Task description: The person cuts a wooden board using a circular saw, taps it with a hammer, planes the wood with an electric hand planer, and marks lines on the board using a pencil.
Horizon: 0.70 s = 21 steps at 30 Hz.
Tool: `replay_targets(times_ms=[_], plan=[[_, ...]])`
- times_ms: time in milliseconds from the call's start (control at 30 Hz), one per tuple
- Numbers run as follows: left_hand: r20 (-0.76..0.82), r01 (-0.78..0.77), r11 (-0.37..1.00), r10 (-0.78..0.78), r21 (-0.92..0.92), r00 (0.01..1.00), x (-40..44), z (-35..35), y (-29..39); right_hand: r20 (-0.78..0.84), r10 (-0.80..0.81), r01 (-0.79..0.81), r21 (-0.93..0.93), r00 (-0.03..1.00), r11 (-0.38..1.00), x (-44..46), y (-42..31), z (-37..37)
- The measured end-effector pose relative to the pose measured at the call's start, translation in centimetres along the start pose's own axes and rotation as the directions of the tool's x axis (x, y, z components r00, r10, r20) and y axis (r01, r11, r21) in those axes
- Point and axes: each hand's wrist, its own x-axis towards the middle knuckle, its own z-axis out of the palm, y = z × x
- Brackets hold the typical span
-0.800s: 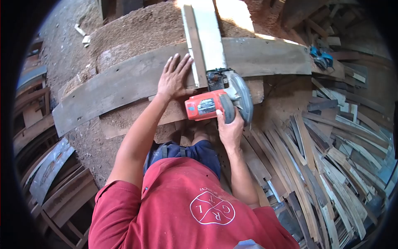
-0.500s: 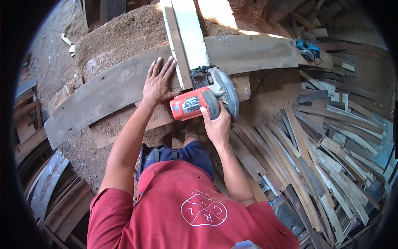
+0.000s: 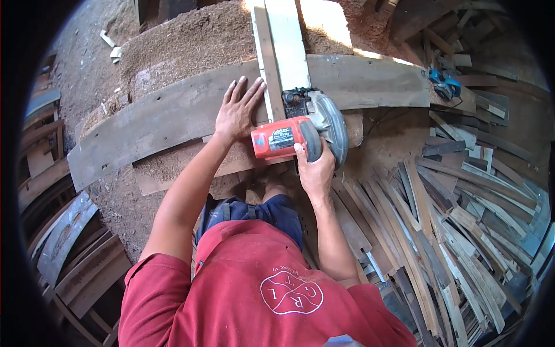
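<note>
My right hand (image 3: 317, 172) grips the rear handle of a red circular saw (image 3: 278, 139), its grey blade guard (image 3: 330, 128) on the right side. The saw's base lies over the near edge of a long weathered plank (image 3: 167, 110). Beneath and ahead of the saw a pale white board (image 3: 291, 49) runs away from me, crossing the plank. A narrow brown wood strip (image 3: 267, 55) lies lengthwise along that board. My left hand (image 3: 236, 113) rests flat on the plank, fingers spread, fingertips against the strip's left edge. The blade itself is hidden.
Sawdust (image 3: 185, 43) is heaped behind the plank. A blue power tool (image 3: 444, 85) sits beyond the plank's right end. Piles of offcut strips (image 3: 462, 231) cover the ground at right. Stacked boards (image 3: 92, 269) lie at lower left.
The view has turned a little, shifting the scene rightward. The saw sits slightly farther forward over the plank. Both hands keep their holds.
</note>
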Motion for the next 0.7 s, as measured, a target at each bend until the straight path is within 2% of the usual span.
replay_targets(times_ms=[67,233,267,700], plan=[[-0.016,-0.012,1.000,0.011,-0.021,1.000,0.1,0.1,0.0,-0.004,0.000,0.000,0.005,1.000,1.000,0.3,-0.2,0.1],[0.004,-0.019,0.996,0.018,0.083,1.000,0.2,0.3,0.0,-0.005,-0.002,0.002,0.048,1.000,0.999,1.2,-0.3,0.3],[0.006,-0.019,0.996,0.018,0.083,1.000,0.2,0.4,0.0,-0.006,0.000,0.000,-0.018,1.000,1.000,1.4,0.1,0.4],[0.007,-0.035,0.987,0.034,0.158,0.999,0.2,0.6,-0.3,-0.012,-0.019,0.019,0.012,1.000,1.000,4.0,-1.2,1.3]])
